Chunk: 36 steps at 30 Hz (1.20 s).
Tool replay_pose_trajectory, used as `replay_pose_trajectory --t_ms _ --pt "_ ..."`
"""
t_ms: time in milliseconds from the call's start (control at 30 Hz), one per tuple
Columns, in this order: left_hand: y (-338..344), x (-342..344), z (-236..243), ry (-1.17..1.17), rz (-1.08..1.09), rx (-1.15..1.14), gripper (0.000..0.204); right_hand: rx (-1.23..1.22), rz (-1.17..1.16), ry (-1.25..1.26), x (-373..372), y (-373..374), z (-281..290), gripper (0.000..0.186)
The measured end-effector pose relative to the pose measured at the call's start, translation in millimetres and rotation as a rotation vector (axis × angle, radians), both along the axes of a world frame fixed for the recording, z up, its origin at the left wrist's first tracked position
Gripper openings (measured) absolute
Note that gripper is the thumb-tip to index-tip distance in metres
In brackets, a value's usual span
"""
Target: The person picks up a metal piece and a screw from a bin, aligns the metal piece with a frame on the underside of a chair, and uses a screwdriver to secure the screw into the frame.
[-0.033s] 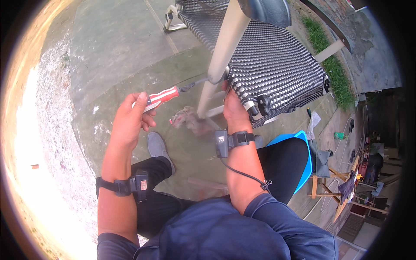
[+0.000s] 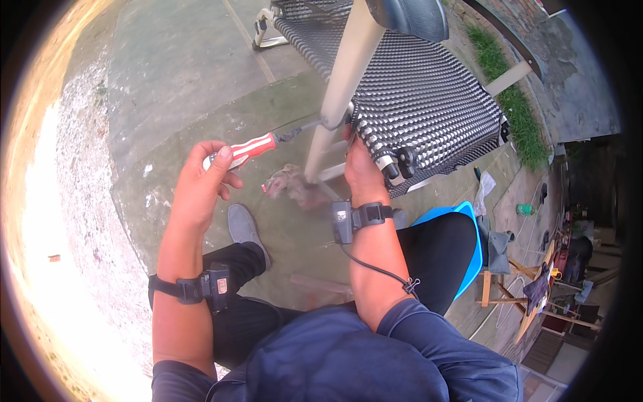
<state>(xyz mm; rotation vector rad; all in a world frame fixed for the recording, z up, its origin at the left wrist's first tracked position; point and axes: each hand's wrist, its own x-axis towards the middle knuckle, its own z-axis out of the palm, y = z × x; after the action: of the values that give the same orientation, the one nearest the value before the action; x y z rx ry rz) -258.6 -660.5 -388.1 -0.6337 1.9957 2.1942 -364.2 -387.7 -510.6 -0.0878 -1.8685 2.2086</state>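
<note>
My left hand (image 2: 213,171) is closed around the red-and-white handle of a screwdriver (image 2: 253,147), the thumb lying along its end. Its dark shaft runs up to the right and meets the joint on the pale metal leg (image 2: 341,74) of a woven chair (image 2: 429,90). My right hand (image 2: 365,171) reaches up between that leg and the chair's black-and-white woven panel. One bent finger shows by the joint; the others are hidden behind the frame, as is anything they grip. A black end cap (image 2: 406,161) sits near the panel's corner, beside my right wrist.
A crumpled pale rag or bag (image 2: 298,187) lies on the green-grey ground sheet below the chair leg. Something bright blue (image 2: 474,254) is beneath my right thigh. To the right are a wooden stand (image 2: 519,285) with cloths and a green can (image 2: 524,210). Grass (image 2: 512,107) grows beyond the chair.
My left thumb and fingers have turned slightly around the screwdriver handle, covering its dark blue part. The shaft still meets the leg joint; my right hand and the chair stay where they were.
</note>
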Motion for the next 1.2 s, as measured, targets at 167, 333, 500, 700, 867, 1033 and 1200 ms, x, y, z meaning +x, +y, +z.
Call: replay_pose_trajectory --t_ms 167,333,500,700,867,1033,1200 --pt "-5.1 0.6 -5.9 0.18 -0.032 0.007 0.04 -0.28 -0.001 0.012 -0.8 -21.3 27.9 0.019" --pt "-4.3 -0.9 -8.5 0.153 -0.031 0.079 0.04 -0.299 -0.044 -0.046 0.5 -19.3 23.9 0.015" --pt "-6.2 -3.7 -12.0 0.148 -0.006 0.099 0.038 0.359 -0.074 -0.305 14.6 -9.7 25.1 0.014" --pt "-8.2 -7.8 -14.6 0.113 0.078 0.137 0.036 0.437 -0.194 -0.179 3.9 -2.4 -5.2 0.026" --pt "-12.7 -6.8 -12.4 0.087 0.138 0.128 0.035 0.244 -0.111 -0.401 21.3 -8.0 14.3 0.023" --pt "-14.5 -6.8 -14.1 0.103 0.16 0.15 0.035 -0.036 -0.026 -0.557 27.9 -22.2 58.5 0.02" --pt "-14.9 -6.0 -15.2 0.108 0.165 0.17 0.035 -0.678 0.067 -0.455 0.7 -18.9 27.0 0.012"
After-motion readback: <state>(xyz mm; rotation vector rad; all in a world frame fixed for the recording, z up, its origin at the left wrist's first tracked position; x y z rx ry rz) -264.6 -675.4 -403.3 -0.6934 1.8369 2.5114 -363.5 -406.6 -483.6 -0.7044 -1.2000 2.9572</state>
